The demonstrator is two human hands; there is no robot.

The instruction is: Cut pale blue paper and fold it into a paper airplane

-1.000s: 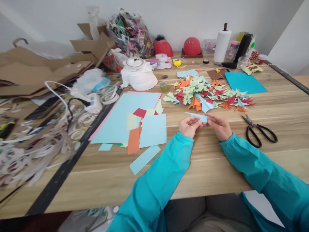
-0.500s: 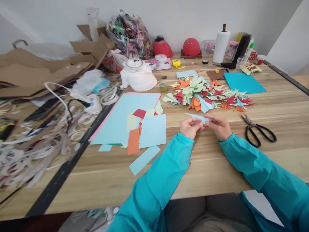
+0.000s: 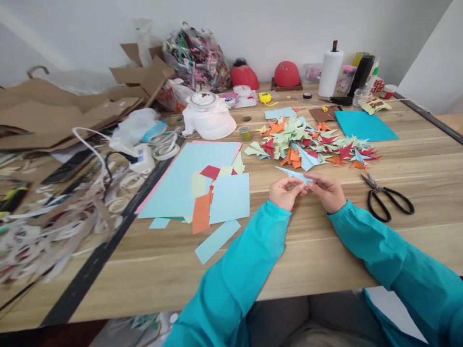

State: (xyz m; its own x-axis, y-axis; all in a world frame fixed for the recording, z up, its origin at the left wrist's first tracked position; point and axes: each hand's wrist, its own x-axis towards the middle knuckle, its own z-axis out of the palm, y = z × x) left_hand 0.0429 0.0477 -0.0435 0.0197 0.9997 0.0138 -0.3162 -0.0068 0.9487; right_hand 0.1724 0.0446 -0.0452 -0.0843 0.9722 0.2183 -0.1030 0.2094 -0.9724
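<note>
Between my hands is a small folded light-blue paper plane (image 3: 293,173), its pointed tip facing left. My left hand (image 3: 284,193) pinches its lower edge, thumb toward the right. My right hand (image 3: 328,192) grips the plane's right end with thumb and fingers. Part of the paper is hidden behind the fingers. Just beyond my hands lies a heap of folded paper planes (image 3: 296,137) in pale green, orange, red and blue. Black-handled scissors (image 3: 387,195) lie open-bladed to the right of my right hand.
At left are light-blue paper sheets (image 3: 195,166), a blue square (image 3: 229,198), an orange piece (image 3: 201,214) and a blue strip (image 3: 217,242). A turquoise sheet (image 3: 366,126) lies at the back right. Tangled ribbons (image 3: 65,226), a power strip (image 3: 142,159) and cardboard (image 3: 54,106) crowd the far left.
The view has shifted slightly. Both hands stay in nearly the same place on the blue paper plane, and a little more of its folded surface shows above the fingers.
</note>
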